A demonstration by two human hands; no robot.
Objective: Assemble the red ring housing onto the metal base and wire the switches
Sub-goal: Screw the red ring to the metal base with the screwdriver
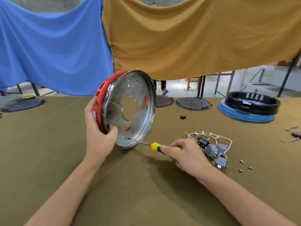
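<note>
Red ring housing [101,98] on metal base [130,110], label unreadable, in left hand's [97,128] grip; screwdriver [156,145] in right hand's [187,154].

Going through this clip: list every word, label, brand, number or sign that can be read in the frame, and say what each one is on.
No text can be read.
Red ring housing: a small white label by the left hand, too blurred and partly covered to read.
Lowest grey switch: pale marks on its face, too small to read.
Screwdriver in the right hand: no print visible.
</note>
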